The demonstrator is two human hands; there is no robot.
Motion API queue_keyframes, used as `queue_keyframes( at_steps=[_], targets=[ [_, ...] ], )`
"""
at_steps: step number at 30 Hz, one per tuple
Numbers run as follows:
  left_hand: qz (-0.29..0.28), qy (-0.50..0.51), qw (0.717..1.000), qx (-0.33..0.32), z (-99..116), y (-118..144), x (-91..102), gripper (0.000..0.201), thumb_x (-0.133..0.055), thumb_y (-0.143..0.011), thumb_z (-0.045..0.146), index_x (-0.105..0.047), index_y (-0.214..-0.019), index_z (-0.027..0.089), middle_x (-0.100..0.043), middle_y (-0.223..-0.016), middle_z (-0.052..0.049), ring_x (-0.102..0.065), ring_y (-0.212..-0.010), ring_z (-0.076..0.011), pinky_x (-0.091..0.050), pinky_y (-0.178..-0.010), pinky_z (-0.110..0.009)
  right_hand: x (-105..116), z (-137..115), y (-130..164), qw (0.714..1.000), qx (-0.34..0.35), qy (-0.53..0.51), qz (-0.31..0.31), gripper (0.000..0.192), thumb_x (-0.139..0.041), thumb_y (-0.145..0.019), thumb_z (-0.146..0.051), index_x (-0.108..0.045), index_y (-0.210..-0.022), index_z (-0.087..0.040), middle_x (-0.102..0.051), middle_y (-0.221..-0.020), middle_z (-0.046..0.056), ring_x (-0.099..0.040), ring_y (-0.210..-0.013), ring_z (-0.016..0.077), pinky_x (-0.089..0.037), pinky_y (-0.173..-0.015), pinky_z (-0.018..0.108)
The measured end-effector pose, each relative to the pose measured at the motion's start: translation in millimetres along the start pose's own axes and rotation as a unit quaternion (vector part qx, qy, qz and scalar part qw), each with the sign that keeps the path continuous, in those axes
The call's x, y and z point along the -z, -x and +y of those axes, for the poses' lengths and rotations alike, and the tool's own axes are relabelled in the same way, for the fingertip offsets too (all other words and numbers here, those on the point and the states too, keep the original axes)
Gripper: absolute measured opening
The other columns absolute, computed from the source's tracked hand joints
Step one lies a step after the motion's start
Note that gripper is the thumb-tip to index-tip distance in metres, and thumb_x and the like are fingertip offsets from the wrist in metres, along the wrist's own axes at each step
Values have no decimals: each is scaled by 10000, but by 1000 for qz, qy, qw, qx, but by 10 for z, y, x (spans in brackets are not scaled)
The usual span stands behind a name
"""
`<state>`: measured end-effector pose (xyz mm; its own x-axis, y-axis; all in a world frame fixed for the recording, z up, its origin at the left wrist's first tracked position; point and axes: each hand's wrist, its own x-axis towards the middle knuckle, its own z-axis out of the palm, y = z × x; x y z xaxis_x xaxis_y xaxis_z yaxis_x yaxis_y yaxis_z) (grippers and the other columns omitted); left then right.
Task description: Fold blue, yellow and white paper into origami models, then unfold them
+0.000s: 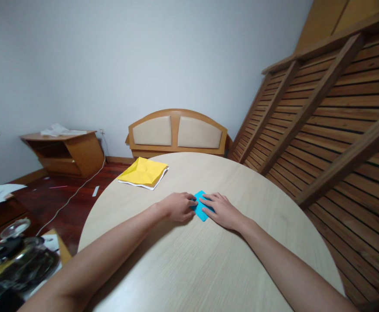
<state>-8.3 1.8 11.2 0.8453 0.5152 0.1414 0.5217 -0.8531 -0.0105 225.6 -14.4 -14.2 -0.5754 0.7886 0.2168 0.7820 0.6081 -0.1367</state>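
Item: round table (189, 268), pale wood grain, both forearms reaching across it from six o'clock toward the centre.

Item: left hand (177, 206), lying knuckles up, fingers curled and pressing down on the left edge of the blue paper (201, 207). Not gripping; bearing down flat.

Item: right hand (222, 211), lying palm down, fingers extended toward nine o'clock and covering the paper's right half. Open and pressing, not clasping.

Item: blue paper, small, sitting flat on the table between the two hands, touching both, with only a narrow wedge showing. Judged: folding is already under way, since the piece is looking compact and creased; a crease is being pressed now, and further folds are likely remaining. How many layers it has cannot be told.

Item: yellow paper (143, 172), larger, lying at eleven o'clock from the hands, well apart, creased and resting on a white sheet (157, 182).

Item: headboard (177, 133), standing against the wall at twelve o'clock beyond the table.
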Motion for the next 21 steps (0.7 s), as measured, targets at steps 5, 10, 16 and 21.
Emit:
queue_keyframes(
  at_steps=[5, 10, 16, 21],
  targets=[
    [10, 0, 999, -33, -152, 47, -4, 244, -569, -923, 317, -704, -1108, 234, -673, -1221, -86, -668, -1039, -244, -534, -853, -322, 60, -18, -8, 997, 59, -43, -15, 346, -437, -1019, -365, -698, -1215, -252, -636, -1341, 73, -534, -1191, 279, -391, -1022, 444],
    [18, 11, 999, -45, -244, 74, -24, 250, -561, -948, 327, -725, -1107, 225, -701, -1185, -81, -682, -1014, -228, -531, -812, -288, 193, -53, 26, 992, 97, -72, -29, 331, -484, -994, -396, -720, -1166, -240, -668, -1287, 75, -575, -1150, 264, -408, -1014, 418],
    [27, 32, 998, -47, -252, 85, -15, 279, -515, -976, 359, -731, -1104, 237, -709, -1192, -56, -683, -1023, -212, -520, -833, -274, 241, -50, 83, 991, 87, -102, -30, 481, -700, -828, -472, -684, -1238, -221, -647, -1321, 89, -566, -1208, 282, -411, -1050, 409],
    [32, 36, 998, -37, -252, 79, -23, 317, -461, -1001, 353, -741, -1065, 218, -721, -1169, -52, -692, -999, -203, -518, -823, -267, 217, -66, 82, 990, 80, -115, -13, 520, -744, -786, -454, -666, -1252, -236, -676, -1276, 69, -587, -1190, 276, -428, -1039, 399]
  ],
)
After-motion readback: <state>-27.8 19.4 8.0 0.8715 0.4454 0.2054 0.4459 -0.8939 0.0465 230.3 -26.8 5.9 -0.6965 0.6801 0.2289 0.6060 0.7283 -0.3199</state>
